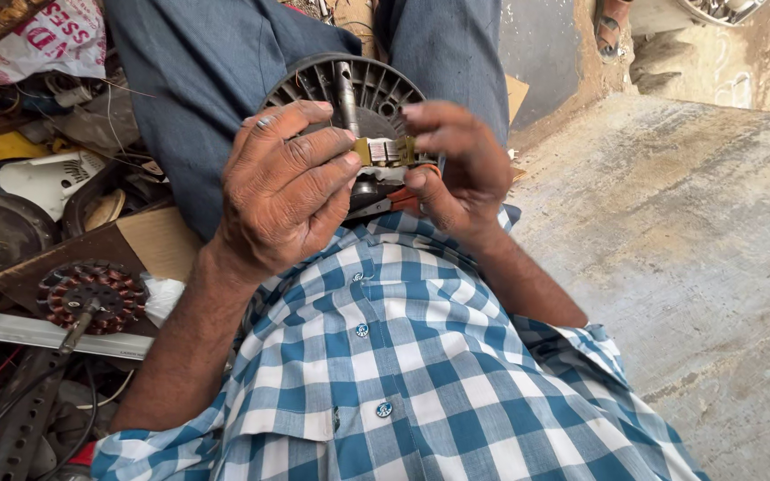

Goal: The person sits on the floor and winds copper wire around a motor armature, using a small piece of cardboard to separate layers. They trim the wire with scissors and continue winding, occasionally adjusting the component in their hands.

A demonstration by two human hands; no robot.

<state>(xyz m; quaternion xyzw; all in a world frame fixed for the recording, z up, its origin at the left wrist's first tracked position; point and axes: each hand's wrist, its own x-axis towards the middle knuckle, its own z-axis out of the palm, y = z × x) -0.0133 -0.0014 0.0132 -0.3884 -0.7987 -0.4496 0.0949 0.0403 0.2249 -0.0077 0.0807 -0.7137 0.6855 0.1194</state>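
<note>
While pinched between both grips: small brass part (387, 151), above rotor (349, 93).

The motor housing (349, 89) rests on the person's lap, between the knees, shaft upward. Left hand (282, 183) and right hand (456, 165) meet in front of it, both touching a small laminated part (388, 151) held between them. A wound stator (91, 294) lies on a board (149, 245) to the person's left, among scrap. The concrete floor (688, 249) lies to the right.
</note>
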